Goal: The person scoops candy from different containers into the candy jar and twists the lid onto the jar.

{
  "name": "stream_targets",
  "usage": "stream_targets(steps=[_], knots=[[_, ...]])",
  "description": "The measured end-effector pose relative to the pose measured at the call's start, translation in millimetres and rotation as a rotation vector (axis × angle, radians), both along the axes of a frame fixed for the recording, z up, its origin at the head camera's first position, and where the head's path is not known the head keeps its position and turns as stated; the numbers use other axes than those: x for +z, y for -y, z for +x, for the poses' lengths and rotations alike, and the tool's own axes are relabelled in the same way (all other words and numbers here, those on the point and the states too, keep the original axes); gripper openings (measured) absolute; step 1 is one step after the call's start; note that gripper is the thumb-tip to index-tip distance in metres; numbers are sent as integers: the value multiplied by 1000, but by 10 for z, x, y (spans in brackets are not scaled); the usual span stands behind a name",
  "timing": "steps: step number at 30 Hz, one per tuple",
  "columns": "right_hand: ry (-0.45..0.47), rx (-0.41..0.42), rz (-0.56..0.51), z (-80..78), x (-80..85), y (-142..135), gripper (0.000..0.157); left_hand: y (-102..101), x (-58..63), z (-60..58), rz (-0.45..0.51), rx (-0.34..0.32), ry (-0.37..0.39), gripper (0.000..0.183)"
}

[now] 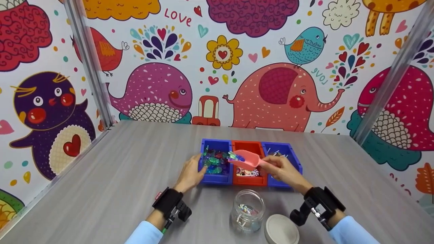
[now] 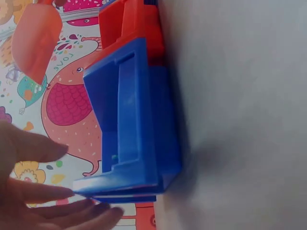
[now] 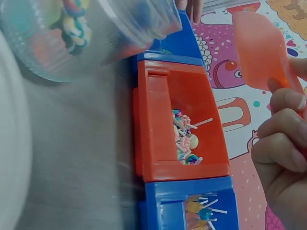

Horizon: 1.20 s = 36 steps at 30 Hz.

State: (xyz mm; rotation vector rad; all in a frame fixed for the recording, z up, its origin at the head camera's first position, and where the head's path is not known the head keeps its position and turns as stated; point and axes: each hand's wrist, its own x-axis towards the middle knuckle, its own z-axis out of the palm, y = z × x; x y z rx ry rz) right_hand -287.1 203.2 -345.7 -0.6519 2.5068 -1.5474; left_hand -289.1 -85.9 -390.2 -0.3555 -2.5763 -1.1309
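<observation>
Scoop of translucent coral-pink plastic [image 1: 250, 160] up above the bright red plastic bin [image 1: 250, 180], lip pointing toward the deep blue plastic bin on the left [image 1: 217, 179], and glossy green and blue see-through pieces [image 1: 236, 156] sit in its bowl! Right hand [image 1: 284, 171] has it by the handle, fingers curled round. Over on the other side, the left hand [image 1: 191, 171] is at the outer side of that left bin: fingers mostly straight, thumb parted from them, nothing in its grasp; whether the fingertips touch the plastic, I can't tell. Green and red glossy pieces [image 1: 213, 162] lie in the left bin, pastel swirled lollipops with white sticks [image 3: 184, 139] in the red one, orange and blue white-sticked pieces [image 3: 206, 213] in the blue plastic bin on the right [image 1: 279, 183]. In front of the row, a clear glass jar [image 1: 248, 217] stands upright on the grey wood-grain table [image 1: 135, 183], small colourful bits inside, and just beside it lies a round off-white lid [image 1: 282, 229].
</observation>
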Motion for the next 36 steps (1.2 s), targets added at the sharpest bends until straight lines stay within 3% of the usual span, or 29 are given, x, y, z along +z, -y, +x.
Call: stream_targets(steps=[6, 10, 12, 15, 19, 21, 26, 30, 36], knots=[[5, 26, -6, 167, 36, -60, 26, -42, -13, 51, 61, -83, -156, 43], [-7, 60, -36, 161, -55, -163, 24, -116, 20, 119, 88, -182, -178, 50], [-12, 72, -48, 196, -55, -195, 24, -151, 38, 164, 93, -255, -146, 58], [-12, 80, -58, 260, -37, -240, 25, -194, 52, 227, 76, -382, -30, 71], [-10, 101, -72, 332, -27, -293, 25, -243, 46, 283, 4, -530, 139, 83], [-9, 119, -83, 358, -33, -317, 25, -271, 36, 306, -34, -580, 184, 86], [-5, 144, -82, 429, -59, -375, 24, -355, 1, 359, -65, -665, 231, 91], [6, 100, -52, 494, -80, -416, 25, -427, -19, 374, -42, -713, 257, 90], [-5, 102, -71, 584, -132, -448, 25, -466, -33, 388, -77, -723, 260, 86]])
